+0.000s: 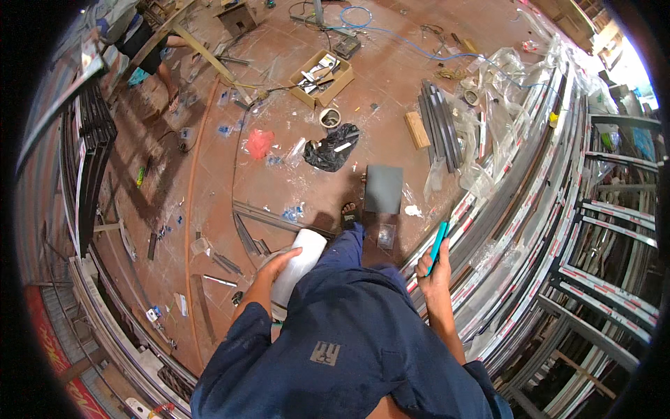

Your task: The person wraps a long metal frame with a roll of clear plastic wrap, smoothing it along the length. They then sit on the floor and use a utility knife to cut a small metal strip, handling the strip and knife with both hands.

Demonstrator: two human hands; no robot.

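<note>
My left hand (276, 269) grasps a white roll (300, 262) at lower centre; my right hand (436, 269) grips a teal cutter (439, 244). Stacked frames (558, 230) crowd the right; a black bag (331, 150) lies above.

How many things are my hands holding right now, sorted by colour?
White: 1, the roll of film gripped by the left hand.
Teal: 1, the slim tool gripped by the right hand.
Total: 2.
</note>
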